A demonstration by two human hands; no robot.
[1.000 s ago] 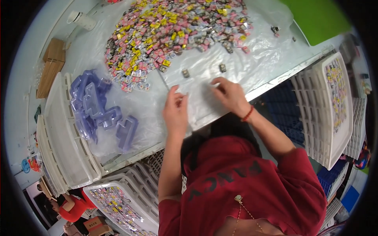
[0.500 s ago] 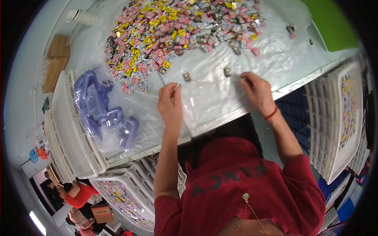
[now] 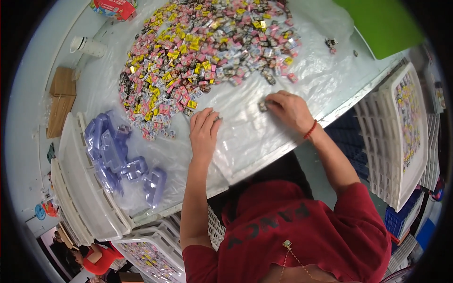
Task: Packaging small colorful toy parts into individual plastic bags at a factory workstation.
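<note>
My left hand (image 3: 203, 134) is over the plastic-covered table, fingers curled round a small dark block-like piece (image 3: 217, 119), mostly hidden at the fingertips. To its right, my right hand (image 3: 291, 112) has thumb and fingertips closed on another small dark piece with light markings (image 3: 263, 106). Beyond both hands spreads a large heap of small pieces (image 3: 181, 61) in pink, yellow, white and dark colours. What exactly these pieces are is too small to tell.
Purple clear plastic trays (image 3: 111, 146) lie at the left beside white bins (image 3: 85, 188). Stacked white trays (image 3: 403, 141) of pieces stand right, below the table edge. A green board (image 3: 382, 28) covers the far right corner. Another person in red (image 3: 100, 259) is at lower left.
Both hands have come onto the two loose dark pieces, the right hand moving left toward its piece. The view has shifted, so the table sits lower at the left.
</note>
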